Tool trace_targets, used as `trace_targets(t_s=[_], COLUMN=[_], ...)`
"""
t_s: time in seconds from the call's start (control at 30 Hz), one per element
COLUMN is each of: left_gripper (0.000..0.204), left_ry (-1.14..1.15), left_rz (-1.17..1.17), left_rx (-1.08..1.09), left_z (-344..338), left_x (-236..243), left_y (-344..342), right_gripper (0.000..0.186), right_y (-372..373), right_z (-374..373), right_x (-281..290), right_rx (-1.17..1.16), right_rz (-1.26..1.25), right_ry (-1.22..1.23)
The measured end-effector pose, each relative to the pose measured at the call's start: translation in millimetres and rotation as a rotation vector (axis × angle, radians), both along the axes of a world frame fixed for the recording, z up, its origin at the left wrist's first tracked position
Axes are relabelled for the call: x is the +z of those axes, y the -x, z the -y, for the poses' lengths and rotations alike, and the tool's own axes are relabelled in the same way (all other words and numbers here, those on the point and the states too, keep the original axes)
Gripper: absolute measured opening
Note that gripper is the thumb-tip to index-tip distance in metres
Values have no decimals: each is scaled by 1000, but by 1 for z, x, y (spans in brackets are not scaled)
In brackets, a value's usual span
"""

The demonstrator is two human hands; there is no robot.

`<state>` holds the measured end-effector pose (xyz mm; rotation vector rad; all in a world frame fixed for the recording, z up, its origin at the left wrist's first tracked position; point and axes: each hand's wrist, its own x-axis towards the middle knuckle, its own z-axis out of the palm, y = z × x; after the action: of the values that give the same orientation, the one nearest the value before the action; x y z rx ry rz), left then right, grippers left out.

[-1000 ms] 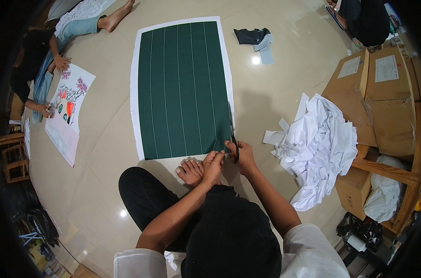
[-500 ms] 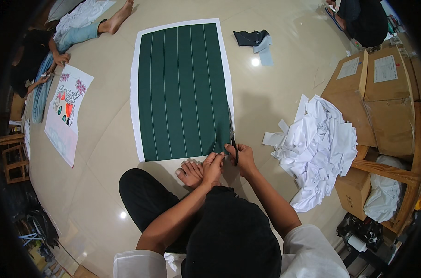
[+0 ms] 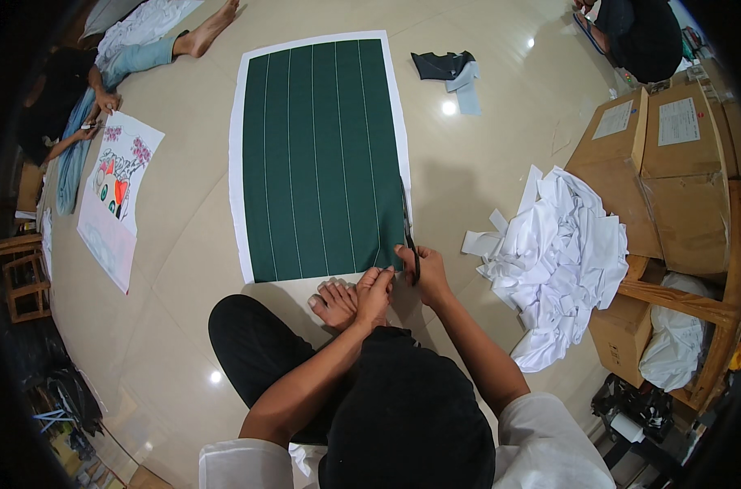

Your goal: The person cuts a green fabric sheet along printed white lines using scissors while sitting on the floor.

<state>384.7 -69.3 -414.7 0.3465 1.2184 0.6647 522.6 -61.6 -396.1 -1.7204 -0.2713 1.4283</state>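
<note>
A dark green fabric panel (image 3: 321,163) with thin pale lengthwise lines and a white border lies on the floor in front of me. My left hand (image 3: 374,295) pinches its near edge, close to the right corner, where the cloth puckers slightly. In my right hand (image 3: 426,275) is a pair of black-handled scissors (image 3: 413,257). Their blades point away from me along the panel's right side, where green meets white. My bare foot (image 3: 335,305) rests just short of the near edge.
A heap of white cloth strips (image 3: 554,261) lies to the right, beside cardboard boxes (image 3: 602,155) on a wooden frame (image 3: 680,301). Dark and grey scraps (image 3: 448,69) lie beyond. At left, another person (image 3: 61,106) handles a printed sheet (image 3: 114,204); one more person (image 3: 637,41) is at upper right.
The scissors have edged slightly away from me along the panel's right side, their blades looking closer together. My left hand keeps its hold. The person at left has shifted their hands slightly.
</note>
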Motion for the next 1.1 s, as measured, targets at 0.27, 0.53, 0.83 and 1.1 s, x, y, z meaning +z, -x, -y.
trace_targets(t_s=[0.27,0.53,0.83,1.1], left_gripper=[21,21,21,21], left_ry=[0,2,-2,28], left_rz=[44,71,67,45], left_rx=[15,23,32,33], left_z=[1,1,2,2], left_x=[-2,-2,-3,-2], left_y=[3,3,2,3], right_gripper=[39,37,36,38], right_y=[-2,-4,-4,-4], right_z=[-11,-8,-7,-6], right_x=[-6,-8,-8,-9], right_rx=[-24,-22,-4,-10], right_rz=[-14,-25,-6,-12], right_ry=[6,-9,12,-12])
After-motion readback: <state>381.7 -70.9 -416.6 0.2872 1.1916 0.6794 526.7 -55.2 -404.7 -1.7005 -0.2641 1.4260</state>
